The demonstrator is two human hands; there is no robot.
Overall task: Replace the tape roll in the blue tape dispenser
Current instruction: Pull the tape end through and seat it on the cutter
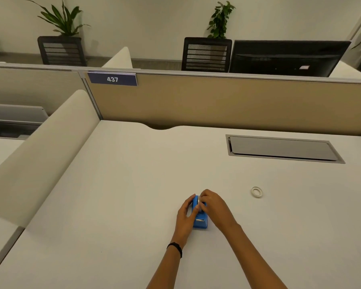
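The blue tape dispenser (pixel 200 221) stands on the white desk (pixel 123 195), its cutter end toward me. My left hand (pixel 184 215) grips its left side. My right hand (pixel 214 207) is closed over the top, fingers on a clear tape roll (pixel 200 200) sitting in the dispenser; most of that roll is hidden by my fingers. A second small tape roll (pixel 256 192), thin and whitish, lies flat on the desk to the right, apart from both hands.
A grey cable hatch (pixel 283 148) is set into the desk at the back right. A tan partition (pixel 217 103) closes the far side, with a blue "437" label (pixel 112 79). A low white divider (pixel 40 151) borders the left.
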